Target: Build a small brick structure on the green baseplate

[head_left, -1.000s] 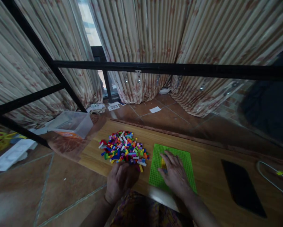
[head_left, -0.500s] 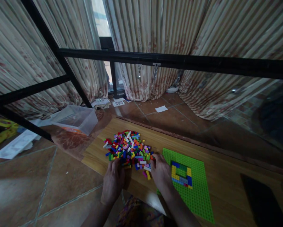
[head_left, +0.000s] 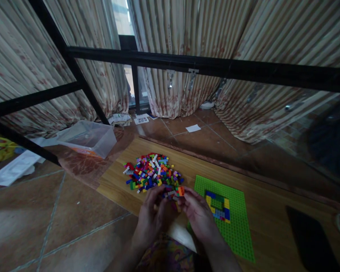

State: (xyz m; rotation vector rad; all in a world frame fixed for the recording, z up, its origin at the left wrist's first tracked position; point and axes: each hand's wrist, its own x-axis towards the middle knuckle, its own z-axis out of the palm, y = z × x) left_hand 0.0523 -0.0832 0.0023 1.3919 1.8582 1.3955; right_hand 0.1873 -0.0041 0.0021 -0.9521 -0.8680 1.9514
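Note:
My right hand (head_left: 198,211) pinches an orange toy building brick (head_left: 180,191) between thumb and fingertips, above the near right edge of a loose pile of mixed-colour bricks (head_left: 151,172). My left hand (head_left: 151,213) is close by on the left, its fingers curled over the near side of the pile. What its fingertips hold, if anything, is too dim to make out. Right of my right hand lies a green studded baseplate (head_left: 235,230). On it stands a square ring of blue, yellow, green and grey bricks (head_left: 226,204), with green showing in its middle.
The bricks and baseplate rest on a wooden board (head_left: 124,196). A dark flat object (head_left: 311,238) lies at its right end, near a white cable (head_left: 338,223). A clear plastic bin (head_left: 101,139) stands beyond the left end. A black metal frame (head_left: 187,62) crosses before striped curtains.
My left hand has moved right, nearer to my right hand. My right hand has turned and now shows an orange brick in its fingertips. The view has shifted slightly.

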